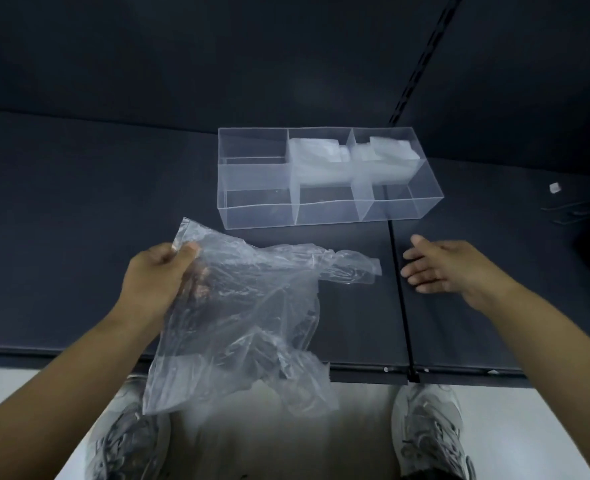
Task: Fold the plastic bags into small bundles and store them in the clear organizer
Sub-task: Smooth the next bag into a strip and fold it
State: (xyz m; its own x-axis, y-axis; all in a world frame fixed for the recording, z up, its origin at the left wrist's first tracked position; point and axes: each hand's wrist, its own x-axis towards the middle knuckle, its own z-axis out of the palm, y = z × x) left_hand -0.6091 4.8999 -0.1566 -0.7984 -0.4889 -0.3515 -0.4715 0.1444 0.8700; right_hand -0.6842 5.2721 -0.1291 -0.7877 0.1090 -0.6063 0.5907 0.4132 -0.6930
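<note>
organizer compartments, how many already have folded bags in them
2: the back middle and back right compartments of the clear organizer each hold a whitish bundle. The other four look empty.

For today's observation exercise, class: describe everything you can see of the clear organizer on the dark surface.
The clear organizer is a shallow, open-topped rectangular box of transparent plastic, split by thin dividers into six compartments, two rows of three. It sits flat on the dark table, slightly angled, beyond both hands. Whitish folded bags fill the far middle and far right compartments; the other four look empty. Nothing else touches it.
</note>
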